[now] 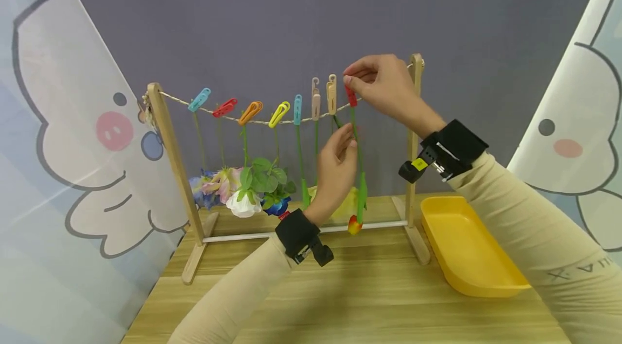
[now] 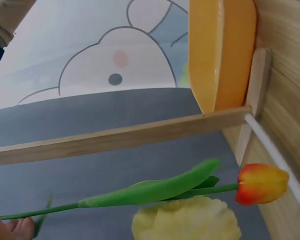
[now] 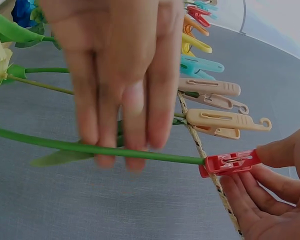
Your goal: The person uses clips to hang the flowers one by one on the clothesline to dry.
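Observation:
A red-and-yellow tulip (image 2: 262, 184) hangs head down on its long green stem (image 3: 105, 149). Its stem end sits in a red clothespin (image 3: 230, 162) on the rope. My right hand (image 1: 386, 85) pinches the handles of that clothespin between thumb and fingers. Lower down, my left hand (image 1: 336, 171) is at the stem, its fingers extended behind it and the thumb lifted off in front. A beige clothespin (image 1: 331, 96) and a pale pinkish one (image 1: 316, 103) clip other stems just to the left. Behind the tulip hangs a pale yellow flower (image 2: 187, 220).
The rope (image 1: 175, 98) spans a wooden frame (image 1: 175, 160) with a white bottom rod (image 1: 238, 237). Further left, blue, red, orange and yellow clothespins hold more flowers, including a white rose (image 1: 244, 204). A yellow tray (image 1: 473, 247) lies at the right on the wooden table (image 1: 369, 306).

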`<move>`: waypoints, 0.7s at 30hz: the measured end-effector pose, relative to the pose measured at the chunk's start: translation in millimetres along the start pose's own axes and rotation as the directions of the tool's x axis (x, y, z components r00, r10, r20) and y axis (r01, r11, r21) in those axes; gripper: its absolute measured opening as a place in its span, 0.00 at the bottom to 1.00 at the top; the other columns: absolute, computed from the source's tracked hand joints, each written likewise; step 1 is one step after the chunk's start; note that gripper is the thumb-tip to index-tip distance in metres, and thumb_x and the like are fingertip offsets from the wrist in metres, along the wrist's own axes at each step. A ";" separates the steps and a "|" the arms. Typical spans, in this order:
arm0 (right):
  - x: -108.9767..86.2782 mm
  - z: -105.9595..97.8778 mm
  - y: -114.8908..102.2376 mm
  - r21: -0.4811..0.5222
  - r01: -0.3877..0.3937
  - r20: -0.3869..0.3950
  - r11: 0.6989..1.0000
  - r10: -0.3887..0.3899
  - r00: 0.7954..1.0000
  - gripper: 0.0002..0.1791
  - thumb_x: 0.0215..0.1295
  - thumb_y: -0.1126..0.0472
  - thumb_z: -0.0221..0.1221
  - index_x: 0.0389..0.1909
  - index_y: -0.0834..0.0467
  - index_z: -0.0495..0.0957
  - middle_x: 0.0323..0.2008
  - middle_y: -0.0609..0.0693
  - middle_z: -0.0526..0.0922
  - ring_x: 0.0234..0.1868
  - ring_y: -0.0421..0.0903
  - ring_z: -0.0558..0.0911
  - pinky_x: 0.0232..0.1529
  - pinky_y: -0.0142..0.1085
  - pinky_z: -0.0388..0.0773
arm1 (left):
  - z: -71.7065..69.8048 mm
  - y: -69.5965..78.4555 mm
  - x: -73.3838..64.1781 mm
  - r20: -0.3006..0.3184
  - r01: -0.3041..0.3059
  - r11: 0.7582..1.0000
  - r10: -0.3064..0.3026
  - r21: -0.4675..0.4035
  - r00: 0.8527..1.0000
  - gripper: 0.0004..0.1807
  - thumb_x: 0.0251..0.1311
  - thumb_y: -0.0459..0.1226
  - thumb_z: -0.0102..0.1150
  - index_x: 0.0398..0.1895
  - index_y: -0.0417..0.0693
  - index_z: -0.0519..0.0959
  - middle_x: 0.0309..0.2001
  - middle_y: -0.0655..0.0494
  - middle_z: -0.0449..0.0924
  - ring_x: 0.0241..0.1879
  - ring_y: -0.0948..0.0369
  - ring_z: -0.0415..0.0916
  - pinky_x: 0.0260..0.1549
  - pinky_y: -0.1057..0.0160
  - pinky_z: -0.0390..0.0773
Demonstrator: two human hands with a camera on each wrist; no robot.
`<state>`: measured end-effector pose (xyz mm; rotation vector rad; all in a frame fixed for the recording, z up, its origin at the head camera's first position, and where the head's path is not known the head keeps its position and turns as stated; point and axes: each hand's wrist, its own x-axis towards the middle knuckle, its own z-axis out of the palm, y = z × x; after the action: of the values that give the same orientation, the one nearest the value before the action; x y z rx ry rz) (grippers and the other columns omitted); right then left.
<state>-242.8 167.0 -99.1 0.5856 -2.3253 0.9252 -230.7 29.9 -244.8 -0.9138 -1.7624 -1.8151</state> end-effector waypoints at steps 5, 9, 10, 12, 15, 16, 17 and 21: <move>-4.0 -0.4 0.5 0.016 0.041 -0.053 0.999 -0.041 0.998 0.15 0.74 0.57 0.62 0.54 0.60 0.85 0.47 0.53 0.88 0.46 0.46 0.87 0.47 0.33 0.80 | -7.8 1.5 -8.4 -0.026 -0.119 0.992 0.120 0.033 0.992 0.19 0.73 0.21 0.50 0.65 0.26 0.71 0.62 0.32 0.76 0.59 0.39 0.77 0.61 0.47 0.77; -11.1 -1.9 0.3 0.024 0.081 -0.138 0.996 -0.077 0.987 0.12 0.74 0.58 0.60 0.51 0.60 0.84 0.44 0.51 0.88 0.42 0.42 0.85 0.46 0.30 0.80 | -18.6 0.8 -17.3 -0.042 -0.168 0.982 0.172 0.082 0.984 0.15 0.72 0.22 0.53 0.59 0.26 0.75 0.55 0.32 0.80 0.53 0.39 0.79 0.54 0.44 0.80; -13.3 -2.4 0.7 0.026 0.098 -0.162 0.995 -0.093 0.982 0.11 0.74 0.59 0.60 0.49 0.61 0.85 0.43 0.51 0.88 0.40 0.42 0.85 0.44 0.29 0.80 | -22.9 0.8 -20.0 -0.045 -0.177 0.979 0.182 0.097 0.982 0.14 0.73 0.23 0.54 0.58 0.27 0.76 0.53 0.34 0.81 0.52 0.41 0.80 0.52 0.45 0.81; -18.3 -4.2 1.1 0.028 0.128 -0.200 0.991 -0.120 0.972 0.10 0.74 0.59 0.60 0.45 0.62 0.84 0.39 0.51 0.87 0.36 0.41 0.84 0.41 0.28 0.79 | -33.4 0.8 -25.9 -0.048 -0.185 0.974 0.193 0.128 0.980 0.11 0.74 0.27 0.55 0.55 0.32 0.79 0.48 0.39 0.83 0.47 0.46 0.82 0.47 0.51 0.82; -28.8 -7.2 2.4 0.011 0.175 -0.224 0.985 -0.168 0.960 0.09 0.74 0.59 0.61 0.41 0.62 0.84 0.34 0.49 0.87 0.31 0.38 0.83 0.37 0.28 0.78 | -52.4 1.7 -35.1 -0.040 -0.190 0.968 0.199 0.166 0.979 0.07 0.75 0.30 0.56 0.49 0.36 0.81 0.41 0.45 0.84 0.40 0.53 0.82 0.39 0.58 0.82; -33.6 -8.2 3.0 -0.002 0.192 -0.227 0.981 -0.187 0.956 0.09 0.73 0.60 0.61 0.40 0.62 0.84 0.33 0.48 0.87 0.30 0.38 0.83 0.36 0.27 0.78 | -59.2 2.1 -38.2 -0.036 -0.193 0.964 0.203 0.184 0.979 0.06 0.75 0.31 0.57 0.47 0.37 0.81 0.39 0.45 0.84 0.38 0.54 0.82 0.37 0.60 0.81; -39.3 -9.2 3.9 -0.022 0.206 -0.226 0.978 -0.206 0.952 0.08 0.73 0.60 0.62 0.40 0.61 0.84 0.33 0.47 0.87 0.30 0.37 0.83 0.35 0.27 0.77 | -66.2 2.5 -41.6 -0.032 -0.192 0.960 0.202 0.202 0.979 0.06 0.75 0.32 0.57 0.45 0.37 0.81 0.37 0.46 0.84 0.35 0.55 0.81 0.35 0.61 0.81; -70.4 -11.6 10.4 -0.117 0.283 -0.213 0.952 -0.302 0.929 0.04 0.70 0.64 0.65 0.38 0.61 0.85 0.32 0.45 0.87 0.30 0.37 0.83 0.34 0.25 0.73 | -94.3 3.4 -56.9 -0.014 -0.182 0.935 0.196 0.304 0.981 0.07 0.74 0.34 0.59 0.42 0.38 0.82 0.34 0.48 0.84 0.31 0.58 0.80 0.33 0.62 0.80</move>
<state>-192.4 195.3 -142.2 0.7268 -1.9930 0.7098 -203.6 -70.8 -280.2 -0.8774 -1.7926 -1.3881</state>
